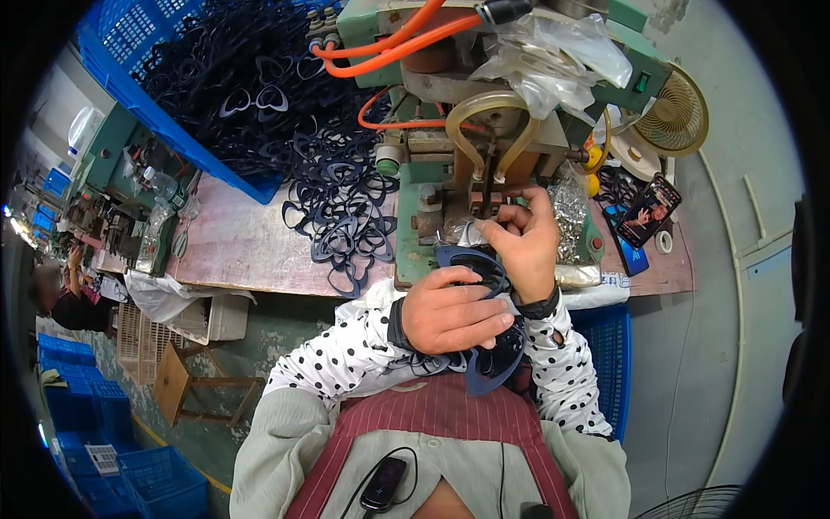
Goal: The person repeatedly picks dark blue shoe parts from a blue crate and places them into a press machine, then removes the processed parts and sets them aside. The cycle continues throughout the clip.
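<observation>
Several dark blue plastic eyeglass frames (491, 379) are bunched in front of me, some with heart-shaped openings. My left hand (456, 311) is closed over part of the bunch, its fingers curled on them. One frame (456, 255) sticks up between my hands, near the bench machine's base. My right hand (526, 242) reaches to the working head of the green bench machine (413, 233). Its thumb and forefinger are bent together just below the metal clamp (486, 201). Whatever they pinch there is too small to make out.
A blue crate (173, 143) at the back left overflows with dark frames, and a loose pile (341, 208) lies beside the machine. Small metal parts (571, 212) fill a plastic-lined tray on the right, near a phone (648, 212). A fan (676, 112) stands behind; orange hoses (389, 56) cross above.
</observation>
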`<action>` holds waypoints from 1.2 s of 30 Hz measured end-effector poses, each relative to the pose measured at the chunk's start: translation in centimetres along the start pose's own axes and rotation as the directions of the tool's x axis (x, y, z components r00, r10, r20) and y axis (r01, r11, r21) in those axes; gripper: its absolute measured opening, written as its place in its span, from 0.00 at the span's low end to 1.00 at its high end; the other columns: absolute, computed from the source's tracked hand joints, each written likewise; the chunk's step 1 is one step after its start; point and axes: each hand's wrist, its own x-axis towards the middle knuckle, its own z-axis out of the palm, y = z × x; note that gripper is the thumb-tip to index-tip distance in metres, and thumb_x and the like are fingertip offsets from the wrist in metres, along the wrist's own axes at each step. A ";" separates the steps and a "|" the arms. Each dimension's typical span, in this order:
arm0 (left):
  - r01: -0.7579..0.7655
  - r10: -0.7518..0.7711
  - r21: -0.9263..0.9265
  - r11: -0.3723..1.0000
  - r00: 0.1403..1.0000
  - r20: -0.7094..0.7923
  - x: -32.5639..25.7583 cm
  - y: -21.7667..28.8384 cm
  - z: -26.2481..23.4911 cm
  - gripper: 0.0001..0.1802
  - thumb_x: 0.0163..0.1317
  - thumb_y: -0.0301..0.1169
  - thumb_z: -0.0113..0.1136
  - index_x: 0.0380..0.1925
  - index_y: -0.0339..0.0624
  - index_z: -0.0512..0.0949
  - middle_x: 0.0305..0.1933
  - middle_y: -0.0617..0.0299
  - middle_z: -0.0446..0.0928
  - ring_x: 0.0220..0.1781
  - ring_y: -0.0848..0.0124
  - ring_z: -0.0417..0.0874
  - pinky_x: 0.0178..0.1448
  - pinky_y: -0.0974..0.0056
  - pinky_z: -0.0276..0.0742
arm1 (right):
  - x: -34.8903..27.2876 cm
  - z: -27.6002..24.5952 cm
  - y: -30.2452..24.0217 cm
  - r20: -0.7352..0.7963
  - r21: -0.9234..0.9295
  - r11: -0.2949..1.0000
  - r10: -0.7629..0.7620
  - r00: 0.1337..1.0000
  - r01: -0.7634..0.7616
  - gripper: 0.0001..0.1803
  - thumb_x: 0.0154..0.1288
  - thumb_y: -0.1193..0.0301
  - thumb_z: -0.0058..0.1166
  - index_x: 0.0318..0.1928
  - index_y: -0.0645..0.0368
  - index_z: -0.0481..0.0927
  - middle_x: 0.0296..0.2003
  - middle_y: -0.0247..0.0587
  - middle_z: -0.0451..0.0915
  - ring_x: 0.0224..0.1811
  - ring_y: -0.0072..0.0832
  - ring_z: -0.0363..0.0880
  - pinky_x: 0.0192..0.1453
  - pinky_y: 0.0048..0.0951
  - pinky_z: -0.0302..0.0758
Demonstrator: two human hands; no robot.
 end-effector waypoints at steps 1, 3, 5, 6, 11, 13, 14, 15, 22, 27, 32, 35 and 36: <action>-0.014 0.014 -0.020 1.000 1.000 0.000 0.5 -0.4 -0.1 0.18 0.59 0.39 0.64 0.46 0.40 0.80 0.43 0.60 0.82 0.39 0.66 0.83 0.52 0.58 0.76 | 0.0 -0.1 0.0 0.006 -0.010 1.000 0.024 1.000 -0.024 0.25 0.52 0.85 0.62 0.50 0.64 0.66 0.32 0.37 0.80 0.32 0.15 0.74 0.34 0.16 0.70; -0.023 0.023 -0.084 0.996 1.000 0.009 0.4 -1.1 0.2 0.17 0.58 0.34 0.62 0.47 0.39 0.80 0.45 0.58 0.81 0.43 0.63 0.83 0.53 0.56 0.76 | -0.1 -0.6 0.2 -0.035 -0.047 0.999 -0.003 0.999 0.002 0.26 0.51 0.79 0.66 0.50 0.64 0.69 0.32 0.38 0.83 0.29 0.14 0.74 0.32 0.17 0.70; -0.006 0.020 -0.168 0.986 0.997 0.079 -0.3 -1.9 0.9 0.18 0.56 0.28 0.59 0.48 0.39 0.79 0.48 0.56 0.80 0.46 0.61 0.82 0.56 0.54 0.76 | 0.8 -2.6 1.0 -0.027 -0.172 0.978 -0.128 0.991 0.121 0.24 0.53 0.76 0.65 0.51 0.63 0.72 0.33 0.37 0.84 0.31 0.18 0.77 0.36 0.22 0.74; 0.014 0.007 -0.216 0.976 0.995 0.100 -0.6 -2.3 1.3 0.21 0.53 0.26 0.57 0.49 0.39 0.79 0.50 0.54 0.79 0.49 0.59 0.81 0.59 0.51 0.75 | 1.3 -4.1 2.0 -0.094 -0.315 0.940 -0.164 0.982 0.127 0.23 0.53 0.75 0.65 0.50 0.62 0.74 0.34 0.38 0.84 0.32 0.22 0.79 0.38 0.25 0.75; -0.004 0.036 -0.281 0.960 0.993 0.108 -1.2 -3.3 1.8 0.21 0.53 0.26 0.59 0.50 0.38 0.79 0.49 0.55 0.80 0.48 0.61 0.80 0.61 0.50 0.72 | 2.8 -14.1 10.4 -0.294 -0.693 0.709 -0.108 0.950 -0.134 0.19 0.55 0.70 0.65 0.48 0.59 0.78 0.34 0.43 0.85 0.36 0.35 0.84 0.40 0.32 0.77; 0.001 0.028 -0.285 0.959 0.995 0.099 -1.3 -3.4 2.0 0.21 0.53 0.25 0.59 0.49 0.38 0.79 0.49 0.55 0.80 0.48 0.61 0.80 0.61 0.51 0.73 | 2.1 -15.2 11.2 -0.249 -0.602 0.798 -0.145 0.958 -0.036 0.14 0.57 0.71 0.62 0.44 0.60 0.80 0.28 0.43 0.84 0.31 0.36 0.83 0.37 0.32 0.76; 0.012 0.016 -0.289 0.957 0.995 0.095 -1.3 -3.4 2.0 0.21 0.53 0.25 0.59 0.49 0.37 0.79 0.49 0.55 0.80 0.48 0.61 0.80 0.61 0.51 0.73 | 1.6 -14.7 9.7 -0.224 -0.679 0.732 -0.132 0.966 -0.058 0.15 0.57 0.69 0.63 0.44 0.60 0.80 0.30 0.45 0.83 0.32 0.38 0.83 0.38 0.33 0.76; 0.022 0.007 -0.302 0.953 0.996 0.092 -1.3 -3.3 2.1 0.21 0.53 0.25 0.60 0.49 0.37 0.79 0.49 0.56 0.80 0.47 0.61 0.80 0.61 0.51 0.73 | 0.9 -14.1 8.1 -0.209 -0.748 0.658 -0.114 0.971 -0.084 0.15 0.56 0.68 0.63 0.43 0.60 0.81 0.31 0.46 0.83 0.34 0.39 0.83 0.39 0.35 0.77; 0.028 -0.005 -0.251 0.968 0.996 0.093 -1.6 -2.9 2.1 0.22 0.52 0.25 0.60 0.50 0.37 0.78 0.50 0.56 0.79 0.48 0.61 0.80 0.61 0.51 0.72 | 0.7 -12.7 10.0 -0.103 -0.911 0.406 -0.071 0.992 -0.065 0.12 0.58 0.64 0.62 0.35 0.59 0.82 0.36 0.49 0.81 0.38 0.48 0.80 0.41 0.45 0.75; 0.173 -0.173 -0.013 0.985 0.985 0.022 -2.6 -0.4 1.1 0.16 0.63 0.41 0.60 0.49 0.52 0.81 0.55 0.59 0.79 0.56 0.61 0.79 0.64 0.46 0.61 | 1.0 -13.3 10.6 -0.192 -0.713 0.701 -0.184 0.964 -0.008 0.08 0.60 0.69 0.61 0.35 0.60 0.85 0.32 0.46 0.84 0.34 0.40 0.82 0.41 0.35 0.75; 0.477 -0.463 0.261 0.839 0.878 -0.119 -9.1 -2.5 -1.6 0.10 0.53 0.31 0.64 0.37 0.46 0.82 0.39 0.62 0.79 0.39 0.60 0.77 0.47 0.54 0.69 | 0.8 -12.8 11.1 -0.295 -0.655 0.755 -0.213 0.932 -0.035 0.08 0.63 0.70 0.59 0.37 0.61 0.84 0.32 0.44 0.84 0.32 0.33 0.83 0.39 0.31 0.76; 0.682 -0.683 0.501 0.532 0.696 -0.223 -13.4 -5.8 -4.4 0.04 0.52 0.27 0.62 0.30 0.44 0.81 0.32 0.57 0.77 0.36 0.56 0.77 0.40 0.54 0.71 | 0.7 -12.9 11.5 -0.344 -0.594 0.803 -0.195 0.918 -0.052 0.07 0.65 0.71 0.57 0.39 0.61 0.82 0.31 0.42 0.84 0.33 0.28 0.84 0.39 0.29 0.77; 0.725 -0.744 0.541 0.427 0.622 -0.247 -14.9 -6.7 -5.7 0.04 0.53 0.29 0.63 0.29 0.44 0.81 0.31 0.56 0.77 0.35 0.54 0.78 0.39 0.53 0.72 | 0.8 -12.8 11.5 -0.378 -0.533 0.843 -0.156 0.913 -0.077 0.06 0.65 0.71 0.57 0.39 0.61 0.82 0.31 0.41 0.84 0.33 0.28 0.84 0.39 0.29 0.77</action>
